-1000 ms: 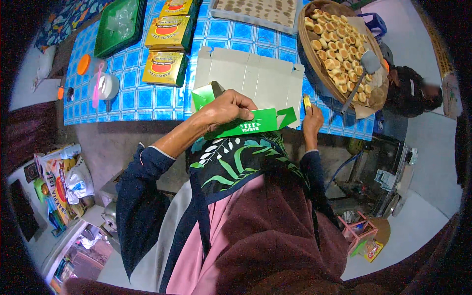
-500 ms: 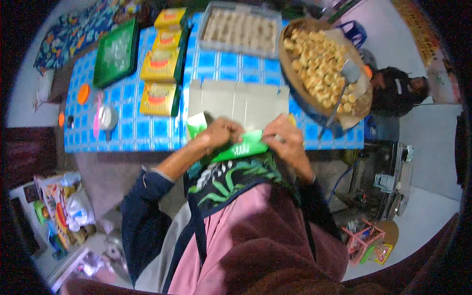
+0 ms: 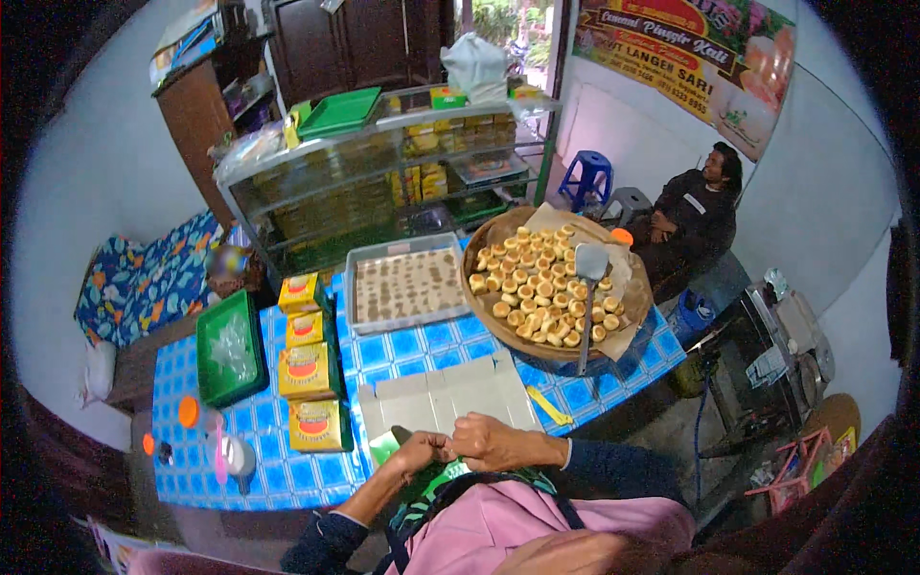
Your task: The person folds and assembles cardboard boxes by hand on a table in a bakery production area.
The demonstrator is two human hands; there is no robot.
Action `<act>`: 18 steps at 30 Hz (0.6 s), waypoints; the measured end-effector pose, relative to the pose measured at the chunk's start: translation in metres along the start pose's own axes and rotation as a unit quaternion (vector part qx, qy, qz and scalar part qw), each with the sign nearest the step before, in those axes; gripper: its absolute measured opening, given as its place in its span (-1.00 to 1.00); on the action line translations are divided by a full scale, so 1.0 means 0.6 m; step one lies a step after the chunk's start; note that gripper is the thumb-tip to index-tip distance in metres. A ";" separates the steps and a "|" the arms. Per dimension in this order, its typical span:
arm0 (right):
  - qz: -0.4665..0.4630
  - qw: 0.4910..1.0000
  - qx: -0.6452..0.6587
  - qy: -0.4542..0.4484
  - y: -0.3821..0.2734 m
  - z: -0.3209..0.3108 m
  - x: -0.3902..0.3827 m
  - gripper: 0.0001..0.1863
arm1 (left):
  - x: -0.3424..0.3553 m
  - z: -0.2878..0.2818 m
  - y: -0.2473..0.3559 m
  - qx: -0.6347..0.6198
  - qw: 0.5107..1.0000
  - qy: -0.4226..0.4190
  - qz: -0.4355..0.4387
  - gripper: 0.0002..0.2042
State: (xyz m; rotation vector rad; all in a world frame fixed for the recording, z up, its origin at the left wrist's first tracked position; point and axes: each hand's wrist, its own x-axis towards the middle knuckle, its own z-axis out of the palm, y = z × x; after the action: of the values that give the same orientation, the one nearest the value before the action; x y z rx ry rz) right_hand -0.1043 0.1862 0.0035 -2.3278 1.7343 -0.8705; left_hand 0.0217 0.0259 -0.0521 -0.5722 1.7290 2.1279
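An unfolded cardboard box (image 3: 446,393), grey inside and green outside, lies at the table's near edge, in front of my body. My left hand (image 3: 422,452) is closed, pinching its near green flap. Right beside it, my right hand (image 3: 494,443) is curled into a fist against the same flap; the fingertips of both hands are partly hidden. A yellow strip-like thing (image 3: 549,407) lies just right of the box. Yellow boxes (image 3: 309,372) stand in a row to the left.
A round woven tray (image 3: 479,316) of small baked buns, with a spatula (image 3: 587,287) on it, is at far right. A grey bin (image 3: 359,326) and a green tray (image 3: 230,388) stand farther back and left. A glass display case (image 3: 316,196) stands behind; a person (image 3: 695,216) sits right.
My view has tilted up, bringing the display case and back wall into sight. My right hand has moved in next to the left and is now more of a fist.
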 end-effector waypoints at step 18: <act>-0.136 0.967 0.209 0.050 0.125 0.063 -0.079 -0.86 | 0.091 -0.006 -0.089 0.020 0.995 -0.042 -0.092 -0.90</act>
State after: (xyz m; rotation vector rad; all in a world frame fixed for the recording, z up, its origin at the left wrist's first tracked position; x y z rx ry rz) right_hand -0.1576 0.1943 -0.0766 -2.2849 1.1250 -1.2733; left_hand 0.0014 0.0336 -0.1255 -0.5983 1.6052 1.9569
